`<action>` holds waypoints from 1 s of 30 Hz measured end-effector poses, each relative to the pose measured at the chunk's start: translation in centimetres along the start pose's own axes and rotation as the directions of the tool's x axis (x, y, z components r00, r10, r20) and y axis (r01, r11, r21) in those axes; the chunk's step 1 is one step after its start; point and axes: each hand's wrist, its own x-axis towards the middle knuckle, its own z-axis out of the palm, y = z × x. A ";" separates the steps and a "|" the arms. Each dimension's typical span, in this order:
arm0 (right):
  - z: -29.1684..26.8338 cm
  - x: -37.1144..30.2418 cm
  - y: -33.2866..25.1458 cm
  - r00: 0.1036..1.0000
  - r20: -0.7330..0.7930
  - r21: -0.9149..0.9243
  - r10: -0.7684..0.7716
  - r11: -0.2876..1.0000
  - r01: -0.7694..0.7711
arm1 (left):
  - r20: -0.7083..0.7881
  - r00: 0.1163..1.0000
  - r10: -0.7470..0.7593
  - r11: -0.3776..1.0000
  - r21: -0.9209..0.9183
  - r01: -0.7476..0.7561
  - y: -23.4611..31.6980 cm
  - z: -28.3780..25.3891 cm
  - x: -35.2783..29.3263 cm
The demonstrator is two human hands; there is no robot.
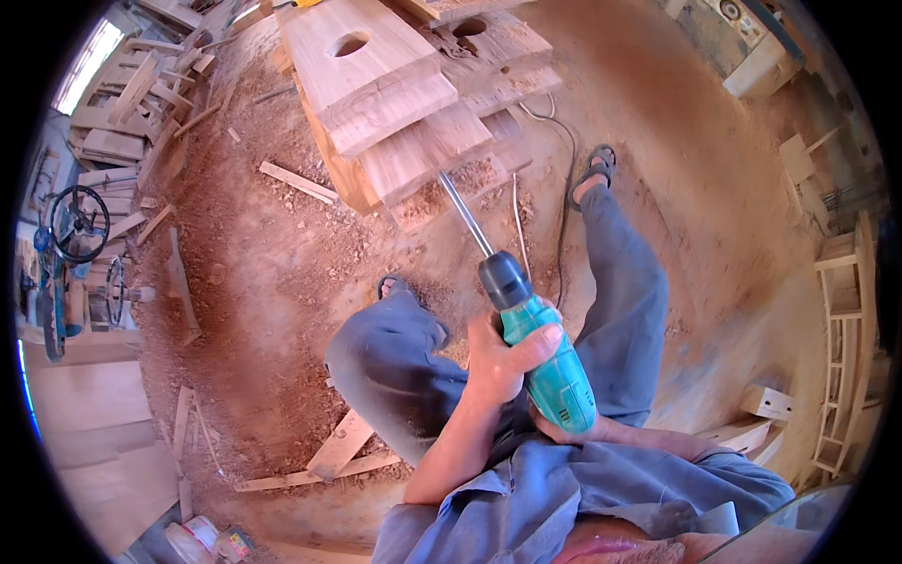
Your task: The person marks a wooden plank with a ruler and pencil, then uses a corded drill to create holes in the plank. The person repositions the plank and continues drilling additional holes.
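Note:
My left hand [507,355] wraps round the front of a teal power drill [560,376] with a black chuck collar. At the drill's rear end is my right hand [560,429], closed at the handle and mostly hidden beneath the body. A long metal bit [466,214] runs forward from the chuck. Its tip meets the near end of a thick wooden board [427,150]; how deep it sits I cannot tell. Above that board lies another thick plank [376,80] with an oval hole, and beside it a rougher plank [503,47] with a similar hole.
Wood shavings and loose wood strips [299,182] litter the brown floor. A dark cord [569,188] trails near my right foot. Stacked lumber and a machine with a handwheel [79,224] stand at left. A wooden frame [843,348] leans on the right.

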 end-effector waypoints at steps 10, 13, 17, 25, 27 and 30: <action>0.2 1.1 -3.9 0.989 -0.130 0.055 0.069 0.997 -0.062 | 0.020 1.000 0.017 1.000 -0.010 -0.017 -0.5 0.2 -0.1; 0.0 0.3 -4.2 0.990 -0.129 0.069 0.055 0.997 -0.046 | 0.015 0.999 0.028 1.000 -0.002 -0.028 -1.0 1.0 -0.8; -1.4 -1.4 -4.3 0.993 -0.093 0.073 0.075 0.995 -0.069 | 0.003 0.999 0.044 0.998 0.044 -0.044 -1.9 2.2 -1.8; -3.0 -2.4 -5.7 0.989 -0.109 0.116 0.103 0.989 -0.090 | -0.044 0.997 0.059 0.997 0.059 -0.057 -2.2 4.2 -2.0; -2.9 -2.4 -6.1 0.986 -0.136 0.026 0.099 0.995 -0.096 | -0.056 0.997 0.049 0.995 0.092 -0.044 -2.1 4.6 -1.9; -2.8 -2.2 -6.3 0.983 -0.161 0.033 0.090 0.996 -0.086 | -0.086 0.996 0.024 0.997 0.072 -0.018 -2.0 4.8 -1.9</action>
